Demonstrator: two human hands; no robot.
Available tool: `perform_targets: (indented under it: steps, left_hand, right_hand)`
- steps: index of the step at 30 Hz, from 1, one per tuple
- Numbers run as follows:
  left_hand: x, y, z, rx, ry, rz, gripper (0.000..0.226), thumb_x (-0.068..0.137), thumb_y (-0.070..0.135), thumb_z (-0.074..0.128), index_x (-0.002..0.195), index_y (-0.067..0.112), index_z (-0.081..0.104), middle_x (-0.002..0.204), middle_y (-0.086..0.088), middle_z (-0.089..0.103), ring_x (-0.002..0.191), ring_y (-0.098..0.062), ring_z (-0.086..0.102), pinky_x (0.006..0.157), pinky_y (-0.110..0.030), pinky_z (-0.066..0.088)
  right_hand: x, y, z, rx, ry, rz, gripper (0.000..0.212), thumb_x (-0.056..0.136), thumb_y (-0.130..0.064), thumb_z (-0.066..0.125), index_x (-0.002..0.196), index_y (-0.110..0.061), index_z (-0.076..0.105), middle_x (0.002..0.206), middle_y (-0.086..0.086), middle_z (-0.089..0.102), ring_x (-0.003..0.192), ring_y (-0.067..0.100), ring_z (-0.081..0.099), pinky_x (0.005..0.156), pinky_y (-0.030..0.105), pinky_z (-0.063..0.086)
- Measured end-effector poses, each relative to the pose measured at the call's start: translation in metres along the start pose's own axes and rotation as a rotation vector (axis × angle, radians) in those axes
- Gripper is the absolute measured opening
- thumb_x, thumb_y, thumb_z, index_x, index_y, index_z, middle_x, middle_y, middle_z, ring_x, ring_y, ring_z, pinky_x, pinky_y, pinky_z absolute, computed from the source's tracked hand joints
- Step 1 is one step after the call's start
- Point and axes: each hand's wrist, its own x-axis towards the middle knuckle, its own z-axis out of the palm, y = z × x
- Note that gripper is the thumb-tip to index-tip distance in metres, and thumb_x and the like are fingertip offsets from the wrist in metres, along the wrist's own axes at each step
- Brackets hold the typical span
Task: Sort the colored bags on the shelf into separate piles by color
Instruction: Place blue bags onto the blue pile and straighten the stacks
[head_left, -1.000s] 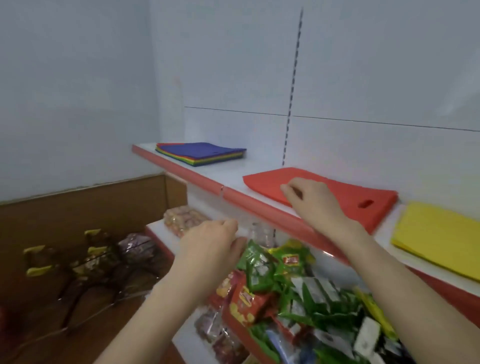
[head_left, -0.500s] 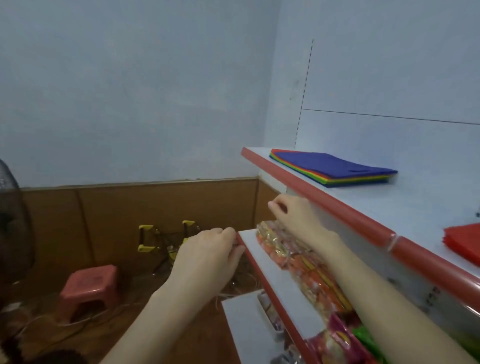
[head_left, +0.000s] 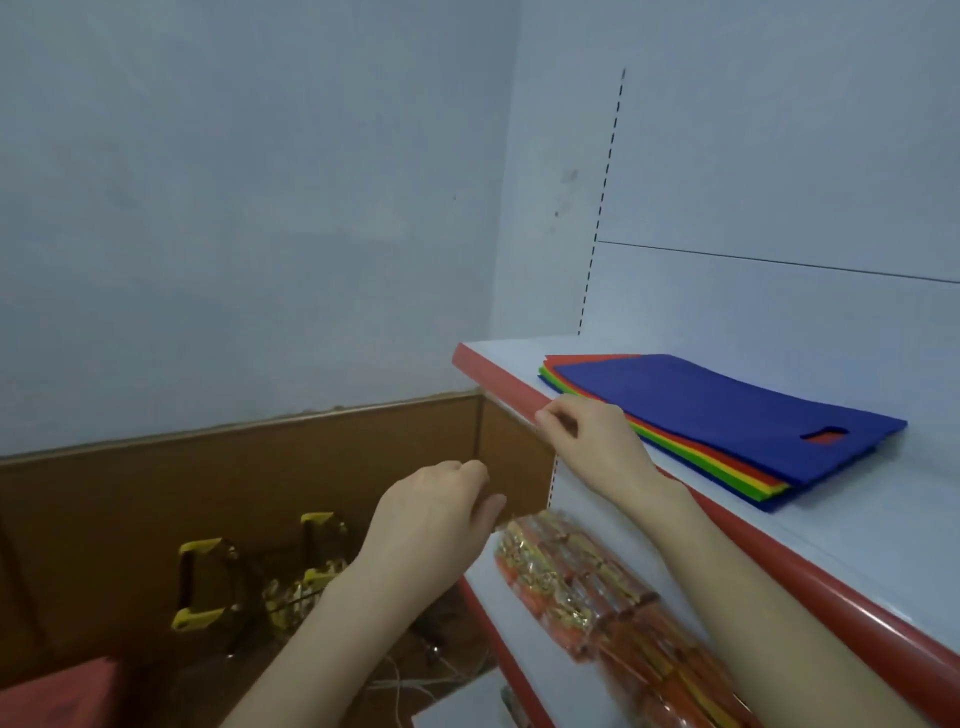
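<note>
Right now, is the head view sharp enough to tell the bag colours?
Head view: soft but usable; the bag stack shows blue over red, yellow and green edges; the snack packets below are smeared; the light is dim and bluish, with no glare.

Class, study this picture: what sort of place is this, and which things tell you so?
Probably a small shop: white shelving edged in red, packaged snacks on the lower shelf, and a stack of coloured bags on the upper one.

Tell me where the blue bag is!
In the head view, the blue bag tops the colored stack on the upper shelf, right of the right hand.
</note>
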Motion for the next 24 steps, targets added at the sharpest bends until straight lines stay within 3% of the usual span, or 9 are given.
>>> perform_targets:
  steps: [2, 5, 11, 19, 24]
  left_hand:
    - [0.032, -0.008, 0.011, -0.012, -0.004, 0.078, 0.028, 0.096, 0.042, 0.038, 0.103, 0.022, 0.055, 0.092, 0.007, 0.059, 0.079, -0.007, 0.056, 0.068, -0.019, 0.049]
    - [0.079, -0.023, 0.025, -0.043, -0.014, 0.211, 0.027, 0.096, 0.042, 0.039, 0.098, 0.021, 0.056, 0.088, 0.007, 0.058, 0.078, -0.009, 0.056, 0.069, -0.025, 0.051]
    - [0.160, -0.045, 0.045, -0.088, -0.014, 0.481, 0.029, 0.097, 0.040, 0.035, 0.097, 0.018, 0.054, 0.092, 0.004, 0.056, 0.087, -0.016, 0.055, 0.069, -0.026, 0.042]
    - [0.257, -0.011, 0.078, -0.062, -0.097, 0.537, 0.027, 0.097, 0.032, 0.041, 0.106, 0.013, 0.057, 0.110, -0.006, 0.055, 0.104, -0.026, 0.054, 0.080, -0.032, 0.042]
    - [0.280, 0.013, 0.091, 0.026, -0.087, 0.523, 0.030, 0.097, 0.032, 0.044, 0.113, 0.011, 0.056, 0.117, -0.010, 0.055, 0.110, -0.028, 0.053, 0.083, -0.033, 0.043]
  right_hand:
    - [0.014, 0.009, -0.001, -0.030, 0.034, 0.059, 0.023, 0.097, -0.030, 0.046, 0.095, -0.015, 0.064, 0.086, -0.002, 0.064, 0.075, 0.010, 0.057, 0.063, 0.023, 0.045]
    - [0.035, 0.027, 0.000, -0.097, 0.101, 0.163, 0.026, 0.096, -0.029, 0.046, 0.088, -0.011, 0.063, 0.083, 0.002, 0.064, 0.078, 0.019, 0.057, 0.070, 0.035, 0.046]
    - [0.059, 0.048, -0.011, -0.270, 0.220, 0.400, 0.027, 0.095, -0.029, 0.048, 0.089, -0.008, 0.063, 0.083, 0.003, 0.064, 0.082, 0.022, 0.056, 0.073, 0.036, 0.047]
    - [0.037, 0.091, -0.077, -0.566, 0.382, 0.851, 0.028, 0.096, -0.024, 0.045, 0.084, -0.004, 0.060, 0.085, 0.011, 0.062, 0.083, 0.030, 0.056, 0.067, 0.032, 0.039]
    - [0.017, 0.129, -0.116, -0.712, 0.349, 1.187, 0.028, 0.096, -0.028, 0.044, 0.087, -0.006, 0.058, 0.098, 0.015, 0.062, 0.084, 0.030, 0.052, 0.068, 0.028, 0.036]
